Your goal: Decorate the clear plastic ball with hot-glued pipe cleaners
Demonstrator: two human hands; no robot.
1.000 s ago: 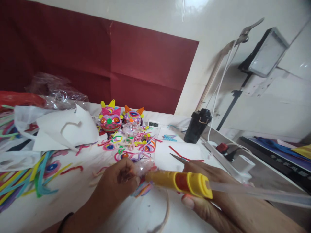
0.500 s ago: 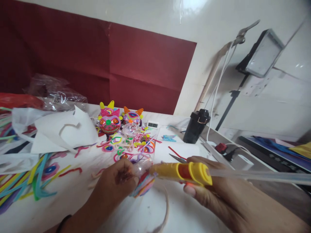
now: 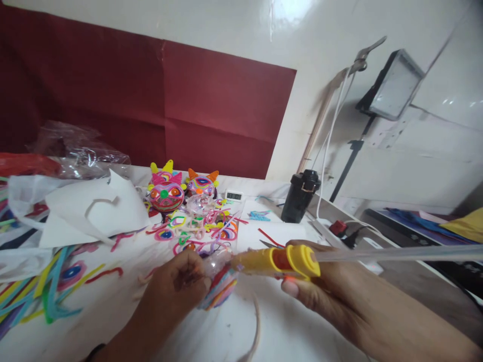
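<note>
My left hand (image 3: 177, 286) is closed round a clear plastic ball (image 3: 219, 289) partly covered with stripes of coloured pipe cleaner. In my right hand (image 3: 324, 296) is a yellow hot glue gun (image 3: 260, 261), its nozzle end against or very close to the ball; I cannot tell which. A long clear glue stick (image 3: 392, 253) sticks out of the gun's rear. Below the ball lies a pale pipe cleaner (image 3: 257, 322). The blade of a pair of scissors (image 3: 267, 244) and a red pipe cleaner (image 3: 269, 236) show behind the glue gun.
Decorated animal-face balls (image 3: 166, 193) stand at the back beside a small digital clock (image 3: 234, 195). Cut white paper (image 3: 94, 211) and many pipe cleaners (image 3: 41, 286) cover the left. A black bottle (image 3: 300, 196), a red plug (image 3: 338, 228) and a lamp stand (image 3: 350, 161) are to the right.
The view has shifted slightly, so the background sits a little further left. Both hands keep their hold, and the glue gun stays at the ball.
</note>
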